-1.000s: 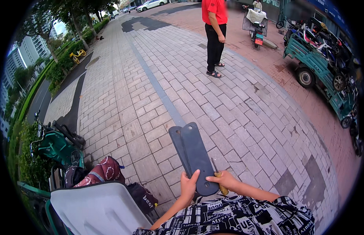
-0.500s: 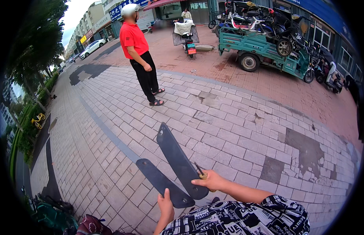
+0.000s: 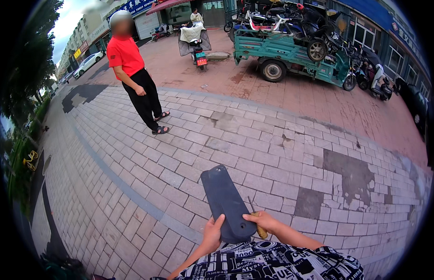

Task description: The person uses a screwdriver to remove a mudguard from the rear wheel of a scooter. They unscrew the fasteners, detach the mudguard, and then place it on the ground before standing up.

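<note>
Two long dark grey flat panels (image 3: pixel 225 198) with holes near their ends lie one over the other in front of me, pointing away and slightly left. My left hand (image 3: pixel 212 234) is closed on their near left edge, its thumb pressing on top. Opposite it, my right hand (image 3: pixel 267 222) is closed on the right edge near the panels' lower end. A screwdriver (image 3: pixel 262 232) with a yellowish handle is also tucked in the right hand, its thin shaft pointing up and left. The fingers beneath the panels are hidden.
A person in a red shirt and helmet (image 3: pixel 128 65) stands ahead to the left on the paving (image 3: pixel 133 186). Beyond are a parked scooter (image 3: pixel 198 53) and a green cargo tricycle (image 3: pixel 291 56) loaded with scooters. Shopfronts line the back; trees and a yellow bicycle (image 3: pixel 30 160) are at left.
The two panels, earlier spread apart like a V, have come together and now overlap. The view has shifted, and the person in red appears further left, head turned.
</note>
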{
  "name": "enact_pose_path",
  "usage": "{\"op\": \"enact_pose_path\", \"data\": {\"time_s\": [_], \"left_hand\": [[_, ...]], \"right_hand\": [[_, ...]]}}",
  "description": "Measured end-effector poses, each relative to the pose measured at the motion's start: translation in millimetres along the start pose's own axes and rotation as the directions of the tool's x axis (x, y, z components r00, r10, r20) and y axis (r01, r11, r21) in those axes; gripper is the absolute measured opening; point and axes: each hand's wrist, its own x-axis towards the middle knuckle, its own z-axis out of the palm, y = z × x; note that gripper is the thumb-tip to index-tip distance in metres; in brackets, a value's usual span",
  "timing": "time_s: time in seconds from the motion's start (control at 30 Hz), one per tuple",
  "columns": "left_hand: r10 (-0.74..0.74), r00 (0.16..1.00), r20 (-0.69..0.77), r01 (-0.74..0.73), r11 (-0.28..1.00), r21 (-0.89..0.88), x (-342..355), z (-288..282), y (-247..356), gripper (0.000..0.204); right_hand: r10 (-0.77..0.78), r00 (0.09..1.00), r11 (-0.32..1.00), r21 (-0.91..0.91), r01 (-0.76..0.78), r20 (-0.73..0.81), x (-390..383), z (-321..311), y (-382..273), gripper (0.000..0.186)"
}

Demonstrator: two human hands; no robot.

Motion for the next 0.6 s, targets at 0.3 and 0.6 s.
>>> {"op": "enact_pose_path", "data": {"time_s": [0.3,0.6], "left_hand": [[-0.092,0.995,0.026,0.091,0.995,0.045,83.0,5.8,32.3,0.032],[-0.049,0.996,0.071,0.042,0.994,0.096,205.6,16.5,114.6,0.04]], "right_hand": [[-0.103,0.947,0.951,0.25,0.184,-0.304,64.9,-45.7,-24.8,0.031],[-0.352,0.879,0.862,0.254,0.438,-0.322,96.9,-27.7,-169.0,0.034]]}}
